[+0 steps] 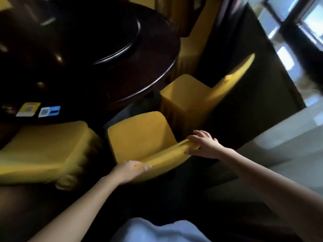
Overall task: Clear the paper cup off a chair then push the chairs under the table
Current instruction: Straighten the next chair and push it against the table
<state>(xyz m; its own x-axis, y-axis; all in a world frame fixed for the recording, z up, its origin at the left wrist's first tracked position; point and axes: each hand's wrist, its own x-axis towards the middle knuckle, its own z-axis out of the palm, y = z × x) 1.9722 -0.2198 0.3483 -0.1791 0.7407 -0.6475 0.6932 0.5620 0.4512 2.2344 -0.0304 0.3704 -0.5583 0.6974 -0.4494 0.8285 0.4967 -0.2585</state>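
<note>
A yellow-covered chair (139, 135) stands right in front of me, its seat facing the dark round table (73, 55). My left hand (129, 170) grips the left part of its backrest top, thumb lying along the fabric. My right hand (204, 145) holds the right end of the same backrest, fingers spread over the top and thumb underneath. A second yellow chair (188, 95) stands further right, its seat partly beneath the table edge. A third yellow chair (43, 149) is at the left beside the table. No paper cup is in view.
A raised turntable (104, 41) sits in the middle of the table. Two small code cards (38, 110) lie near the table's front edge. More yellow chairs (190, 37) stand at the far side. Bright windows (297, 23) and pale floor are at the right.
</note>
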